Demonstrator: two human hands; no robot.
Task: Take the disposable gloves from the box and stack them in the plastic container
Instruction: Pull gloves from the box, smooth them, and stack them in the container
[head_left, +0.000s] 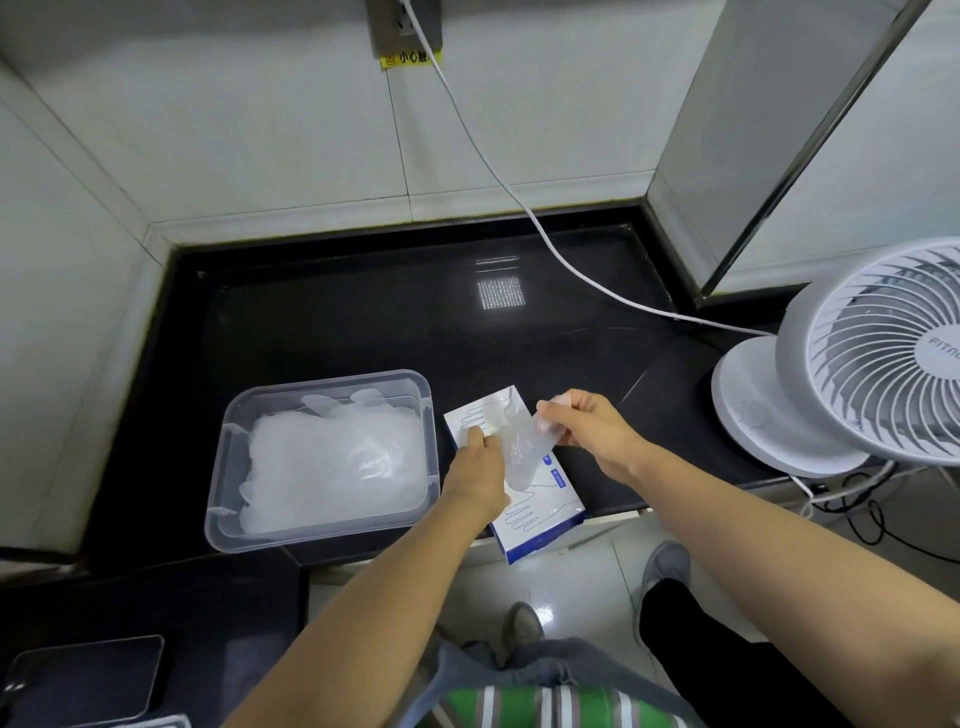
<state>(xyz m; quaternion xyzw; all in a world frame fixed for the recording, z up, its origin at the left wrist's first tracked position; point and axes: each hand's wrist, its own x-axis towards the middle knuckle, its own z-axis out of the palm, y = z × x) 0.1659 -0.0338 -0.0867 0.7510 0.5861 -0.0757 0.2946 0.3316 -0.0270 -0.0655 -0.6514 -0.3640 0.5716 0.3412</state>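
Your R hand (587, 428) & L hand (475, 467): each grip pinched on one clear glove (519, 452) above the box (543, 517); container (322, 383) just left, on tabletop (415, 322).

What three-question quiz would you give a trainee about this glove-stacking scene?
1. True or false: the plastic container already holds gloves.
2. What does the right hand pinch? A: a clear glove. B: a spoon. C: a lid.
3. Fill the blank: the box lies between the container and the white ___.
Key: 1 true; 2 A; 3 fan.
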